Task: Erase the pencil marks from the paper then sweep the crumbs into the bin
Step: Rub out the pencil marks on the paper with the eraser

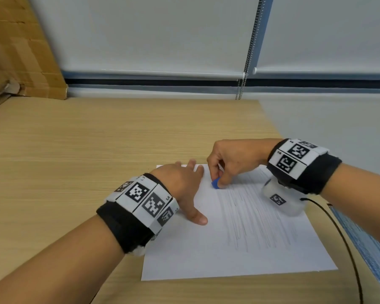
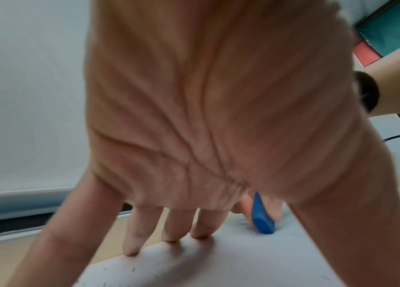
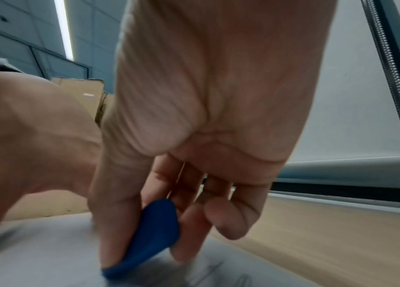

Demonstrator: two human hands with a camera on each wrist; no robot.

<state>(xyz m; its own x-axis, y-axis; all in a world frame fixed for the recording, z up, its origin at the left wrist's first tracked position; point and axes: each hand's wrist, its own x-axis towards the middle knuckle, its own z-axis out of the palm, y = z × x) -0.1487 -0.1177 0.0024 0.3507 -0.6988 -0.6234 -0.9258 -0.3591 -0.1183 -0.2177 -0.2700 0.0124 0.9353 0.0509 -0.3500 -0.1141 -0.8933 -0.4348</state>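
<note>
A white sheet of paper (image 1: 206, 255) lies on the wooden table (image 1: 75, 150), with grey pencil strokes (image 1: 250, 216) across its right half. My right hand (image 1: 223, 174) pinches a blue eraser (image 1: 215, 184) between thumb and fingers, its tip pressed on the paper near the far edge. The right wrist view shows the eraser (image 3: 149, 238) clamped by the thumb and fingers (image 3: 230, 219). My left hand (image 1: 184, 185) lies flat, fingers spread, pressing the paper's left far corner. In the left wrist view its fingertips (image 2: 169, 233) rest at the paper (image 2: 218, 262) edge, the eraser (image 2: 261, 217) beyond. No bin is in view.
A cardboard box (image 1: 15, 51) leans at the far left of the table. White roller blinds (image 1: 162, 34) with a bead chain (image 1: 248, 51) hang behind. A black cable (image 1: 347, 238) runs along the table's right edge (image 1: 272, 123). Tiny dark specks (image 2: 132, 270) dot the paper.
</note>
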